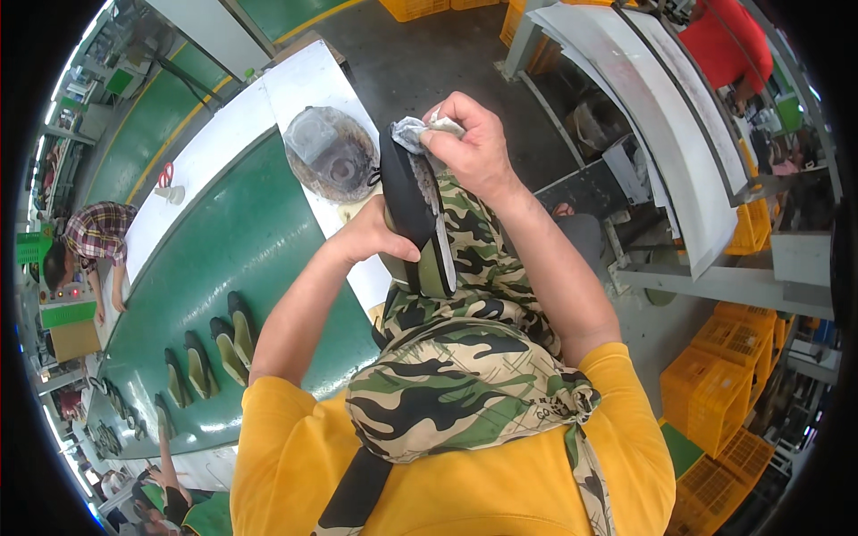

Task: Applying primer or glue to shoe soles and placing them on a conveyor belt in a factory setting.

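A black and olive shoe is held upright over my lap, its pale, rough-edged sole side toward the right. My left hand is closed around its lower part, with the thumb pressed on the dark upper. In my right hand, a crumpled grey-white cloth is pinched between thumb and fingers. The cloth touches the shoe's far end. Just left of the shoe, a round, stained dish stands on the white table edge, with a translucent, squarish container in it.
Several dark and olive shoes stand on the green conveyor belt at my left. Red-handled scissors lie on its far white edge, near a person in plaid. White sheets hang on a rack at right, above yellow crates.
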A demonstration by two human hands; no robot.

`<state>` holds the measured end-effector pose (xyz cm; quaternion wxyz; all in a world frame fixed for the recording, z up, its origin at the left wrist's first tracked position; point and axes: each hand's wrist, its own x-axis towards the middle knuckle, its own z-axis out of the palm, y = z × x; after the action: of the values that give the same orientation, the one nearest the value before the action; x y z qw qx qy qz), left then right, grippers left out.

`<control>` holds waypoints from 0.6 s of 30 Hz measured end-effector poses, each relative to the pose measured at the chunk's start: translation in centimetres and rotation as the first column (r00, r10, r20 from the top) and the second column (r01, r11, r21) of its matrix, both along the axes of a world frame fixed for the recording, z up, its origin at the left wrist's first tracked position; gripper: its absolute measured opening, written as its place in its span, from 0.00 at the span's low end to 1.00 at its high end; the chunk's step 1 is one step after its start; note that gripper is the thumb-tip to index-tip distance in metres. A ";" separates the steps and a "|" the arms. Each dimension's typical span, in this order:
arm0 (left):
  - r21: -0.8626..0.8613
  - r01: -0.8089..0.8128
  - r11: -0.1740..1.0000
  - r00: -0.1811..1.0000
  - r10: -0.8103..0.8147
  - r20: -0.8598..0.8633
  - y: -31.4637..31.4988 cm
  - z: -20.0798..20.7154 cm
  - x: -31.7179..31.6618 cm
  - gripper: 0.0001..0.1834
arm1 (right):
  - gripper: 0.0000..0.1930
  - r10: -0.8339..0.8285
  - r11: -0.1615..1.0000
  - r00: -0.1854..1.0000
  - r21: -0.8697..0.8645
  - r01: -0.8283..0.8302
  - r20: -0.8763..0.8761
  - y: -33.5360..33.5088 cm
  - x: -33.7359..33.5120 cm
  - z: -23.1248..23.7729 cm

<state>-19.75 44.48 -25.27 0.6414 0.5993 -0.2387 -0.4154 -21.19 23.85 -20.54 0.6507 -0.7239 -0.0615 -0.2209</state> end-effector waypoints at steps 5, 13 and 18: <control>-0.024 0.007 1.000 0.993 -0.010 -0.121 0.1 -0.9 0.0 0.37 | 0.06 0.133 0.990 0.991 -0.053 -0.134 -0.029 -0.3 -0.7 -0.3; -0.072 -0.012 0.997 0.958 -0.009 -0.287 0.1 -1.0 -0.1 0.46 | 0.07 0.243 0.970 0.962 0.019 -0.242 -0.126 -0.5 -2.4 -1.6; -0.147 -0.086 0.985 0.920 0.022 -0.392 0.4 -1.4 0.0 0.44 | 0.07 0.318 0.948 0.931 0.055 -0.313 -0.178 -1.0 -3.8 -2.5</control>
<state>-19.77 44.85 -26.66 0.7335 0.4574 -0.1230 -0.4874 -24.94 22.85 -23.02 0.6900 -0.7134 -0.1134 -0.0463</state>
